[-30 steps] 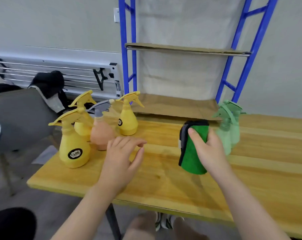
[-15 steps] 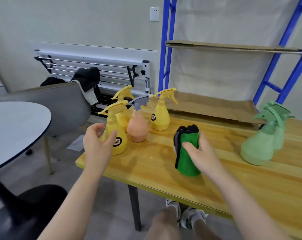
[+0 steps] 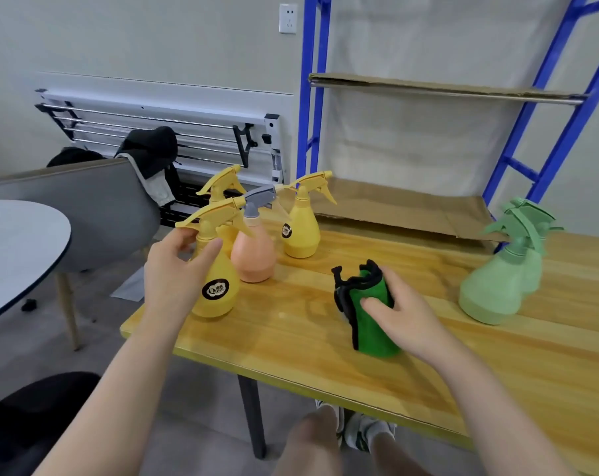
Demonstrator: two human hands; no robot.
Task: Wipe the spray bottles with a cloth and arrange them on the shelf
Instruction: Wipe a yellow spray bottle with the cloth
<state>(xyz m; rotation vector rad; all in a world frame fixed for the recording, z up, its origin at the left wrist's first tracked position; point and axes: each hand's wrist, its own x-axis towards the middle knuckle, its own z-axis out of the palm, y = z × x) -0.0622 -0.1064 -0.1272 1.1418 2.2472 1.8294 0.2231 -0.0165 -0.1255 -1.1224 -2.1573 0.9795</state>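
Observation:
Three yellow spray bottles and a peach one [image 3: 253, 259] cluster at the wooden table's [image 3: 291, 341] left end. My left hand [image 3: 172, 269] wraps the neck of the nearest yellow bottle [image 3: 219, 290], which stands on the table. Another yellow bottle [image 3: 301, 231] stands behind the peach one, and the third [image 3: 222, 185] is mostly hidden. My right hand [image 3: 404, 314] holds a bunched green cloth [image 3: 370, 333] with black edging just above the tabletop. Two pale green bottles [image 3: 494, 290] stand at the right. The blue-framed shelf [image 3: 311, 97] behind has cardboard-lined boards [image 3: 428, 89].
The table's left edge runs close to the yellow bottles. Beyond it stand a grey chair [image 3: 95, 207] and a white round table [image 3: 16, 242]. A folded metal rack [image 3: 174, 132] with a dark garment leans on the wall. My knees and shoes show under the table.
My left hand has reached left and closed around the near yellow bottle's neck. My right hand with the cloth has sunk a little toward the table. My view has turned left.

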